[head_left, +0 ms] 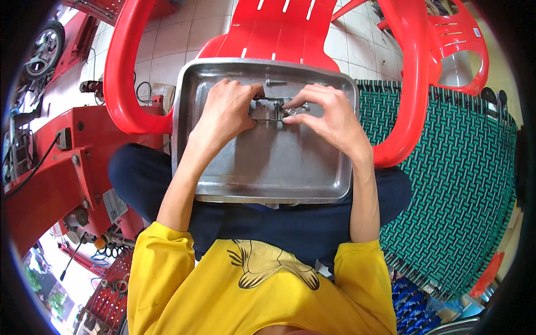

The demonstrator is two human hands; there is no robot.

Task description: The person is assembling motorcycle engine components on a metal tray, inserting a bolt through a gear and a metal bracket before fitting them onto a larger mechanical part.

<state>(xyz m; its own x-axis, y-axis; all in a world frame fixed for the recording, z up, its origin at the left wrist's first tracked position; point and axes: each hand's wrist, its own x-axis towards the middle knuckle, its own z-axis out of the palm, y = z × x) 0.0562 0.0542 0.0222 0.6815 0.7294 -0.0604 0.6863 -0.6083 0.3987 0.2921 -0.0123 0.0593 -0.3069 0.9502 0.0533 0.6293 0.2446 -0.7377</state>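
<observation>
A small metal assembly (267, 110) with a dark, bracket-like frame is between my two hands, over the far half of a shallow steel tray (262, 167). My left hand (228, 106) is closed around its left end, with the fingertips partly hidden behind it. At the other end, my right hand (329, 111) pinches with thumb and forefinger at a small shiny metal piece (292, 111). Whether that piece is fixed to the frame or loose, I cannot tell. Just beyond the assembly, a bolt (276, 82) lies on the tray floor.
The tray rests on a red plastic chair (273, 36), whose armrests curve up on both sides. A green woven lounger (441, 190) stands to the right, with another red chair (460, 47) behind it. Red workshop machinery (67, 167) fills the left side.
</observation>
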